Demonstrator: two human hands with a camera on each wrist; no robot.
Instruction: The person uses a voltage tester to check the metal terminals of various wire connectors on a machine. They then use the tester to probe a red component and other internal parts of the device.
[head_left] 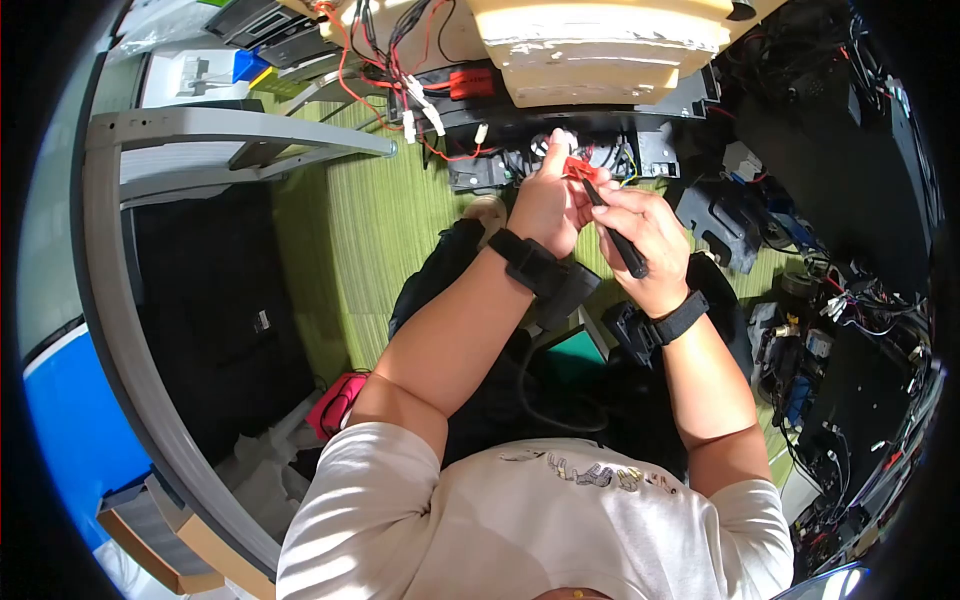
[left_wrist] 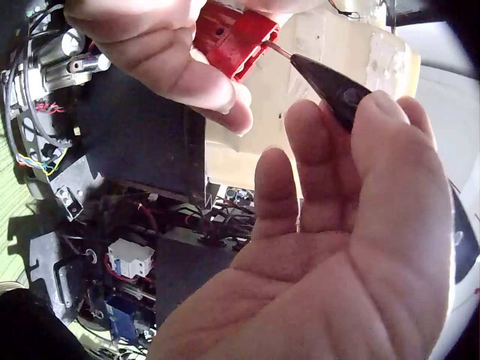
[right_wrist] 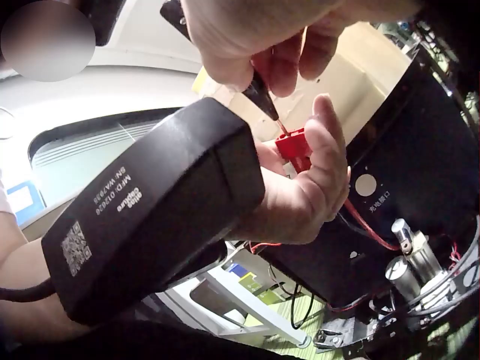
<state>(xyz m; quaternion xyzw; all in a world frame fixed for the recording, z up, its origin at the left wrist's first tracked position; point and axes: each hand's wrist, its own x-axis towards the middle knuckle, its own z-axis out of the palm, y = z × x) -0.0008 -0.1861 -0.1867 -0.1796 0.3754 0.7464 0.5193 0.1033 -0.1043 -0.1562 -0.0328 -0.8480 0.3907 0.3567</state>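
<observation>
My left hand (head_left: pixel 548 205) pinches a red plastic connector (head_left: pixel 580 169) between thumb and fingers; the left wrist view shows this connector (left_wrist: pixel 234 39) held at the top, its open end facing the tool. With its fingers round it, my right hand (head_left: pixel 648 240) grips a black tapered tool (head_left: pixel 622 240). In the left wrist view the thin copper-coloured tip (left_wrist: pixel 277 49) reaches the connector's opening. The right wrist view has the tool (right_wrist: pixel 260 99) pointing down at the connector (right_wrist: pixel 294 144), where red and dark wires (right_wrist: pixel 367 225) run off behind the left hand (right_wrist: pixel 300 191).
Above the hands sits a cream-coloured block (head_left: pixel 600 50) over a black chassis (head_left: pixel 500 125). Loose wires with white plugs (head_left: pixel 425 110) hang left of it. A grey metal frame (head_left: pixel 100 250) stands at left; black panels and tangled cables (head_left: pixel 840 300) lie at right, over green carpet (head_left: pixel 370 200).
</observation>
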